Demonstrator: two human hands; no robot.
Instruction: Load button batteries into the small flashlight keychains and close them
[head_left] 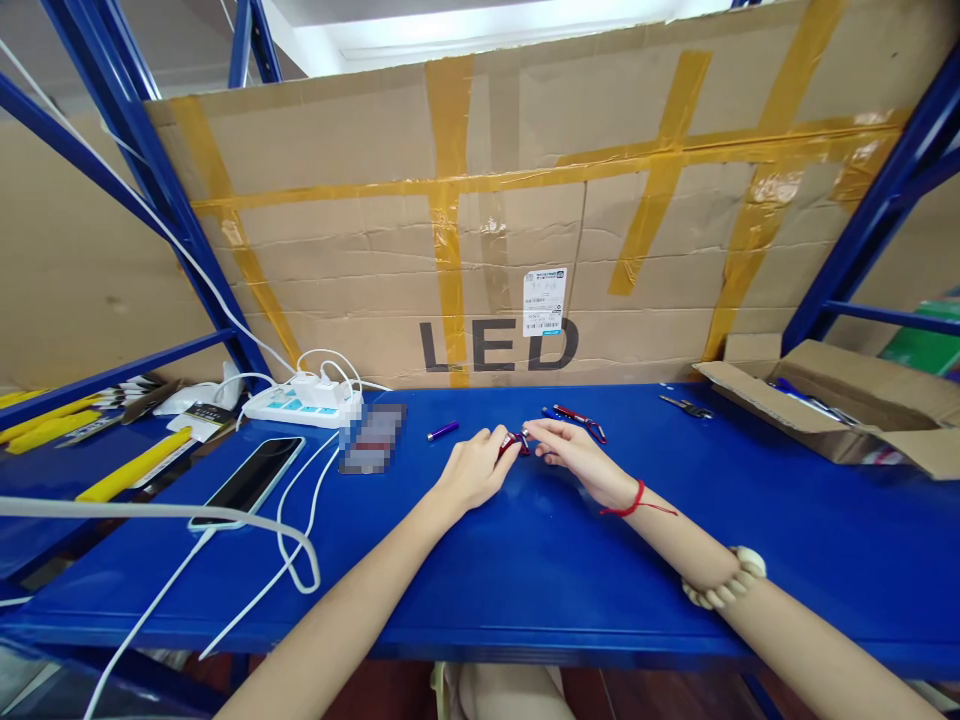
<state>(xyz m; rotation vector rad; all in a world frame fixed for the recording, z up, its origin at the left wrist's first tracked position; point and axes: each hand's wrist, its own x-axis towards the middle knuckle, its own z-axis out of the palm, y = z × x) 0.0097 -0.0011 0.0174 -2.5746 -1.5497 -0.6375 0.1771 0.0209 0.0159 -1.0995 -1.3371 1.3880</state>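
My left hand [478, 467] is closed round a red metal piece [510, 443] with what looks like a carabiner clip, mostly covered by the fingers. Facing it from the right, my right hand [576, 455] pinches a small silvery piece [524, 434] at the end of the red one. Whether the two pieces are joined I cannot tell. Just behind my right hand lies a slim red tube with a carabiner clip [581, 418]. To the left of my left hand is a short purple tube [442, 431].
On the blue shelf [555, 590] are a phone [251, 480], a white power strip [300, 408] with cables, a blurred-out rectangular item [373, 438] and keys [686, 407]. An open cardboard box [832, 410] stands at right. A large cardboard sheet marked LED [495, 250] closes the back.
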